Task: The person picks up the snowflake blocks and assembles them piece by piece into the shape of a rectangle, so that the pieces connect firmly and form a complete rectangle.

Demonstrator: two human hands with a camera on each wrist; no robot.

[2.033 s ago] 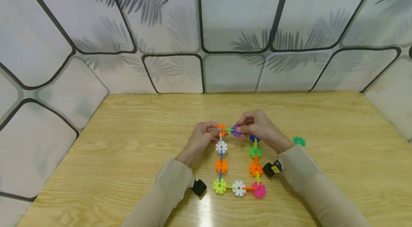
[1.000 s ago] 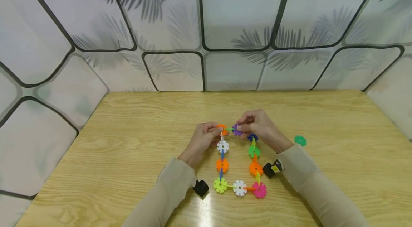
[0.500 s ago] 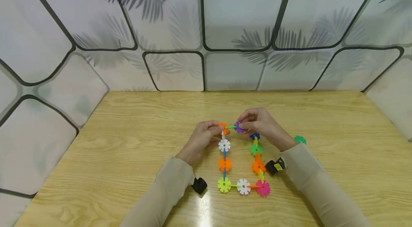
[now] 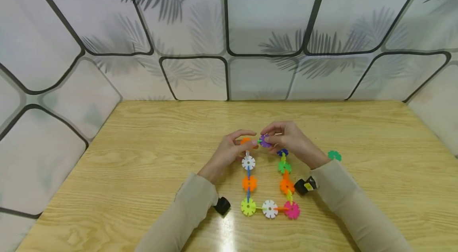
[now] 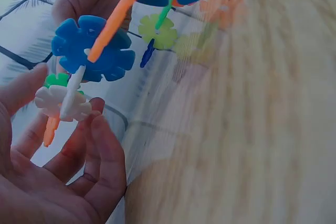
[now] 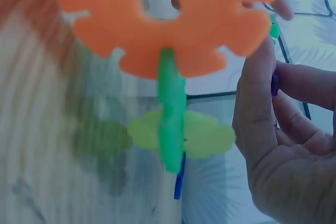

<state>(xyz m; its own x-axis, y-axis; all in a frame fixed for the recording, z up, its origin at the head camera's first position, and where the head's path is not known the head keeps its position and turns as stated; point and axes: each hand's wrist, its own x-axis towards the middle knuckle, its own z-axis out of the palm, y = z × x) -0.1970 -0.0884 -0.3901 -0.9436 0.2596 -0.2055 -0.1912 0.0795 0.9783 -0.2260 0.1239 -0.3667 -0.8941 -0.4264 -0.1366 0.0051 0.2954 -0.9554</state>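
Observation:
In the head view, my left hand (image 4: 225,150) holds the orange notched plastic disc (image 4: 245,140) at the chain's far left corner. The index finger is lifted above it; the thumb stretches toward a green disc (image 4: 259,141) seen edge-on. My right hand (image 4: 291,142) pinches the purple notched disc (image 4: 265,140), joined to that green disc. A blue disc (image 4: 282,152) ends the right side, partly under the right hand. From the left corner, interlocked discs run through white (image 4: 248,162), yellow-green (image 4: 248,206) and pink (image 4: 292,210). The left wrist view shows fingertips (image 5: 96,113) touching a pale disc.
A loose green disc (image 4: 334,156) lies right of the right forearm on the wooden table (image 4: 150,156). Black wrist cameras (image 4: 222,206) sit close to the chain's sides. A patterned backdrop (image 4: 193,79) stands behind and at both sides.
The left index finger has lifted off the orange disc, and the thumb has slid right toward the edge-on green disc. My right hand keeps its pinch on the purple disc.

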